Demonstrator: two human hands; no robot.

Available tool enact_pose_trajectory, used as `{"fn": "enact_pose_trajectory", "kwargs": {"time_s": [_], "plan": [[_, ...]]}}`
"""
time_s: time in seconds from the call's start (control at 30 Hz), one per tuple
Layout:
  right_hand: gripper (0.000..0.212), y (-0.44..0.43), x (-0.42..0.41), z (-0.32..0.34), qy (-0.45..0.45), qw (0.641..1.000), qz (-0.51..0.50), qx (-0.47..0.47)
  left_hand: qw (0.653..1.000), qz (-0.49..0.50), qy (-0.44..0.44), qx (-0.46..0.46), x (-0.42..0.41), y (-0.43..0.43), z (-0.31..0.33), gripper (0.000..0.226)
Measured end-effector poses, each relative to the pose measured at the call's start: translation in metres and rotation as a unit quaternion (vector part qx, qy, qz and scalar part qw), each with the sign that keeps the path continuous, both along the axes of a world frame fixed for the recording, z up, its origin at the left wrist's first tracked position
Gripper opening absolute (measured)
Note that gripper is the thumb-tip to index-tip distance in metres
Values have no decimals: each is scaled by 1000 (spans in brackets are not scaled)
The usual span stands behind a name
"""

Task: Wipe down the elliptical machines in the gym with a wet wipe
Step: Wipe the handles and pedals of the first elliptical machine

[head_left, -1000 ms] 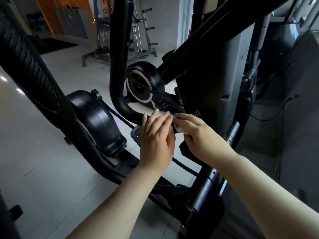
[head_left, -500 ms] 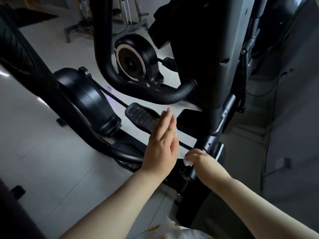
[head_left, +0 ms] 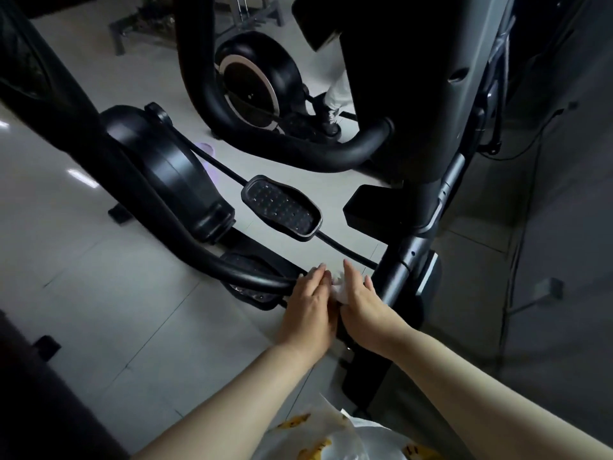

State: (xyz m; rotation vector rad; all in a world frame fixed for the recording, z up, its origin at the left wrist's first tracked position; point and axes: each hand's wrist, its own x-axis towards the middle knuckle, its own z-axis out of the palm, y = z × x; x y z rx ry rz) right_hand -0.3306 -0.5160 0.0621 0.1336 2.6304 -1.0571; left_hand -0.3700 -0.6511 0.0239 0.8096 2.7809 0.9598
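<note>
**Both hands low at the elliptical machine's (head_left: 166, 174) frame, wet wipe between them**

The left hand (head_left: 308, 308) lay flat with straight fingers on the near end of the curved black bar (head_left: 212, 260). The right hand (head_left: 363, 305), touching it, held the bunched wet wipe (head_left: 341, 291) at its thumb side. The bar's long axis ran from the hands away to the left and far. The left hand was nearer it, while the wipe sat nearer the grey upright post (head_left: 403, 263), just to the right. The studded pedal (head_left: 282, 207) lay farther off. No brand or writing was legible; a bag (head_left: 348, 439) at the near edge showed only yellow prints.
</note>
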Motion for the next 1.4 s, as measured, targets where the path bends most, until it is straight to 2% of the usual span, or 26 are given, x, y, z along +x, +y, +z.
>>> {"fn": "enact_pose_trajectory", "kwargs": {"time_s": [0.03, 0.1, 0.17, 0.23, 0.3, 0.37, 0.4, 0.53, 0.6, 0.7, 0.77, 0.93, 1.03, 1.1, 1.13, 1.2, 1.27, 1.4], "plan": [[67, 1, -1, 3, -12, 996, -36, -75, 1000, -6, 9, 10, 2, 1, -1, 63], [73, 3, 1, 8, -33, 982, -99, -160, 999, -45, -1, 28, 6, 7, -5, 68], [78, 4, 2, 6, -40, 973, -149, -173, 996, -92, 4, 10, 7, 11, -11, 66], [75, 3, 2, 3, -30, 967, -181, -176, 992, -108, 61, -14, 5, 9, -17, 64], [77, -1, 3, 2, -26, 970, -182, -162, 989, -100, 110, 7, 2, 5, -22, 50], [78, -6, 4, 0, -23, 976, -166, -136, 989, -89, 114, 32, -2, -5, -21, 35], [76, -7, 5, -1, -26, 980, -157, -120, 988, -84, 131, 16, -6, -12, -21, 33], [77, -18, 3, -5, -13, 994, -96, -60, 974, -28, 212, -72, -23, -49, -24, 42], [78, -25, 1, -11, -4, 997, -74, -38, 972, -9, 216, -88, -19, -51, -19, 44], [77, -31, 0, -17, 18, 998, -61, -12, 975, -46, 197, -88, -8, -40, -20, 43], [78, -31, 3, -21, 32, 998, -47, 28, 967, -50, 220, -115, -13, -47, -18, 43], [75, -38, 6, -25, 47, 991, -25, 121, 951, 36, 244, -186, -30, -72, -7, 44], [61, -44, 3, -24, 63, 989, -59, 117, 960, -2, 225, -166, -16, -51, -2, 54], [59, -46, 5, -24, 69, 989, -60, 116, 962, -79, 169, -200, -9, -39, -2, 58], [59, -47, 7, -25, 74, 989, -59, 117, 961, -84, 172, -202, -9, -38, -2, 58], [59, -49, 10, -28, 81, 987, -57, 124, 951, -49, 252, -174, -18, -49, -2, 46], [58, -52, 11, -31, 78, 987, -61, 130, 947, -37, 271, -171, -28, -67, 1, 31], [59, -62, 6, -31, 77, 985, -70, 140, 939, -1, 290, -185, -39, -98, 23, 49]]}}
